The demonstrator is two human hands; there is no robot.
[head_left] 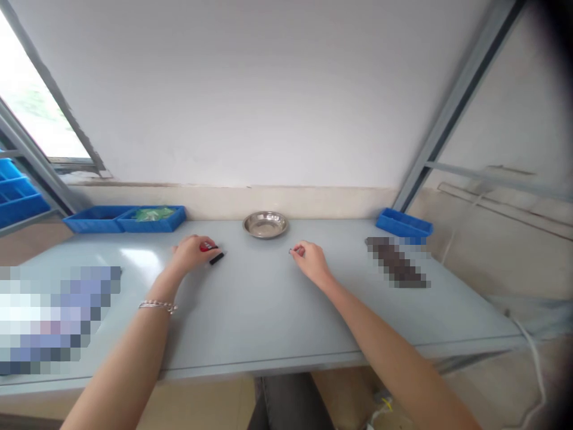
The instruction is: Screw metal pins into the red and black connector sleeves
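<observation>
My left hand point(192, 253), with a beaded bracelet point(157, 306) on its wrist, is closed on a small red-and-black object point(208, 246) over the left middle of the table. A short black piece point(216, 258) shows just below its fingertips; whether it is part of the same object I cannot tell. To the right, my right hand point(311, 260) pinches a tiny greyish thing point(291, 251) between thumb and fingers, too small to name. A round shiny metal dish point(265, 233) stands beyond and between both hands, touched by neither.
Blue bins stand at the back left; one bin point(152, 226) holds green packaging point(154, 214). Another blue bin point(403, 224) is at the back right. Blurred-out items point(396, 263) lie on the grey table point(264, 322) at both sides. Metal posts rise at its ends.
</observation>
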